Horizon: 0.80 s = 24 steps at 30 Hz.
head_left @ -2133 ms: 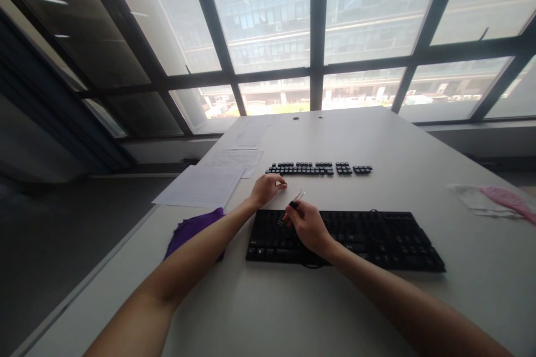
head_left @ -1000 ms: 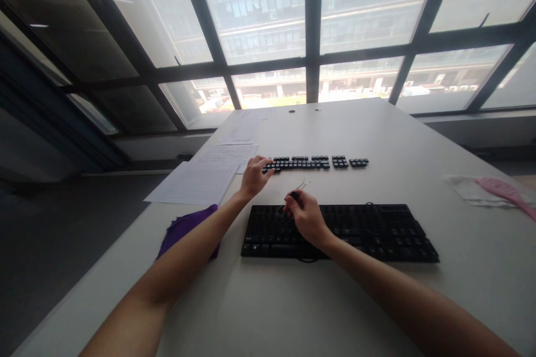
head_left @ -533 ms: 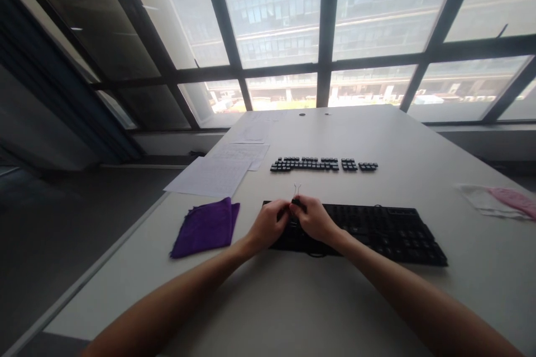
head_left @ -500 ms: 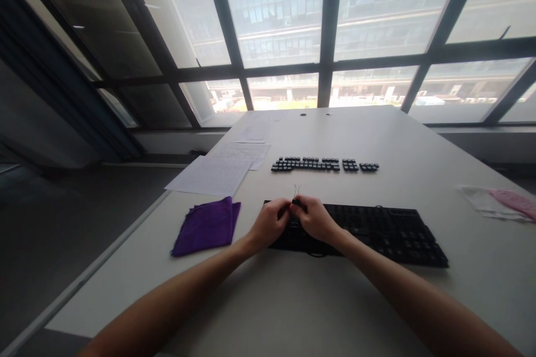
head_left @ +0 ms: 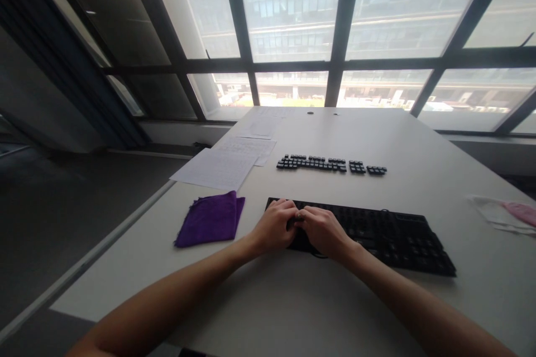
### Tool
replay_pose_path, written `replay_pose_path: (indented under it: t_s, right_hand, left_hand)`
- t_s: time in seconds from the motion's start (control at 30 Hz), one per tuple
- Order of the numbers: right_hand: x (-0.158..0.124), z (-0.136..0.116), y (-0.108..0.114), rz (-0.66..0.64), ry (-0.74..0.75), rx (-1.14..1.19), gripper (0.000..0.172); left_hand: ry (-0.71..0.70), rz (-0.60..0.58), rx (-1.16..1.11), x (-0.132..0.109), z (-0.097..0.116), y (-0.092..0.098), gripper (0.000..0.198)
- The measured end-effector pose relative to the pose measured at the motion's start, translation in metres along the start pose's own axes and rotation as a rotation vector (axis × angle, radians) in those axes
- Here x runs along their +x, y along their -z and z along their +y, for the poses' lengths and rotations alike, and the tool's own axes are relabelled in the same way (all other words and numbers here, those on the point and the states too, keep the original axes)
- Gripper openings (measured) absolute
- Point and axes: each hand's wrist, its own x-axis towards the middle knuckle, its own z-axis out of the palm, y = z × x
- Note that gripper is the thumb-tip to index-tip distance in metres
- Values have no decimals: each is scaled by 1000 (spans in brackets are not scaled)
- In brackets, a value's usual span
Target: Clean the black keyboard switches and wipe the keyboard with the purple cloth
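Observation:
A black keyboard (head_left: 393, 237) lies at a slant on the white table, with both my hands over its left part. My right hand (head_left: 324, 228) is closed, its fingertips around the small dark end of a wire keycap puller (head_left: 298, 216); the wire prongs are hidden. Against it, my left hand (head_left: 274, 225) is closed too, fingers bent down at the keys; what they pinch is hidden. Beyond the keyboard, loose black keycaps (head_left: 314, 163) stand in rows, grouped in several blocks.
Left of the keyboard lies a folded purple cloth (head_left: 209, 220). Printed paper sheets (head_left: 213, 168) spread along the table's left edge. A white and pink cloth (head_left: 506, 212) is at the far right. Large windows (head_left: 293, 11) stand behind the white table (head_left: 419, 162).
My hands have turned over and lowered onto the keyboard. The puller's wire prongs, which pointed up between my fingers, are out of sight. The view has shifted slightly.

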Motion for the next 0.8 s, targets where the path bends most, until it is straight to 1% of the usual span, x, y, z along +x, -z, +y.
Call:
replay_pose_path:
  t_s: [0.1, 0.2, 0.3, 0.43, 0.53, 0.63, 0.73, 0.8]
  right_hand:
    - [1, 0, 1, 49, -114, 146, 14]
    - [2, 0, 3, 84, -205, 285, 13]
    - [4, 1, 5, 102, -261, 383, 13]
    - [6, 5, 5, 127, -351, 528, 18]
    - [6, 6, 4, 133, -345, 543, 17]
    - [4, 4, 4, 185, -316, 477, 17]
    - [3, 0, 5, 236, -211, 331, 16]
    - [3, -2, 4, 237, -140, 264, 16]
  left_hand:
    - [-23, -33, -18, 0, 3, 4, 12]
    - [-24, -56, -94, 2, -1, 6, 9]
    - [10, -72, -195, 4, -6, 5, 11]
    - [68, -49, -281, 6, -7, 2, 8]
    - [64, -38, -300, 6, -6, 3, 8]
    - [59, -23, -328, 6, -6, 4, 17]
    - [77, 43, -333, 4, -7, 4, 24]
    - [88, 87, -320, 3, -8, 2, 26]
